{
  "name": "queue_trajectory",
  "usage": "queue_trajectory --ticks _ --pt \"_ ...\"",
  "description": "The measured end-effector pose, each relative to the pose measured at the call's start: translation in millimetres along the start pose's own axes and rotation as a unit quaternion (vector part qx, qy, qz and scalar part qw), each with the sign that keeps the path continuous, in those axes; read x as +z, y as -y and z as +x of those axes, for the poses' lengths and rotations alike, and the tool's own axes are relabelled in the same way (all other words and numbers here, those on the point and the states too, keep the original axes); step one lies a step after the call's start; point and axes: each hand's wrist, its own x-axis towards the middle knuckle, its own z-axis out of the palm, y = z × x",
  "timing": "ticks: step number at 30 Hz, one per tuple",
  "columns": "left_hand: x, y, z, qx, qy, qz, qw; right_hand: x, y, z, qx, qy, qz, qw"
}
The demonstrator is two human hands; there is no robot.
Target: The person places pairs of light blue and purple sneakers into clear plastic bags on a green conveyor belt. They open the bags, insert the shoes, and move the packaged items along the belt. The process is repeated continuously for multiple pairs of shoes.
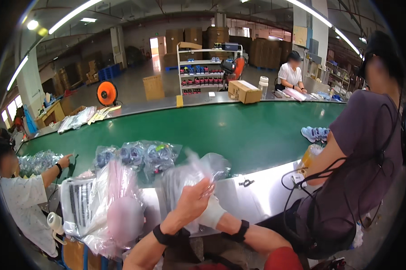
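Observation:
My left hand (193,198) is bare and closed, its fingers pinching the upper part of a clear plastic bag (174,185). The bag is smeared by motion, and whether anything is inside it I cannot tell. Close behind that hand is my right hand (213,215) in a white glove, its fingers mostly hidden by the left hand and the film. Several shoes in clear bags (132,154) lie on the green belt beyond, to the left. A thick pile of flat plastic bags (105,204), clear and pinkish, sits left of my hands.
A long green conveyor belt (239,128) crosses ahead, with a metal ledge (257,191) along its near side. Pale blue shoes (314,133) rest on it at right. One co-worker (365,135) stands close on my right; another (23,193) reaches over the belt at left.

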Motion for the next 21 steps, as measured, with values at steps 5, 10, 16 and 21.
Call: queue_trajectory --ticks 5,10,16,21 --pt "-15 3 7 -0.018 0.087 -0.062 0.994 -51 10 28 -0.122 0.323 0.038 0.938" --pt "-7 -16 -45 0.043 0.259 0.008 0.965 -13 10 21 0.110 0.003 0.348 0.931" --pt "-63 29 -66 -0.026 0.076 -0.038 0.996 70 -37 15 0.184 0.014 0.217 0.958" --pt "-20 46 -90 0.038 0.173 0.014 0.984 30 -4 32 0.173 0.176 0.342 0.906"
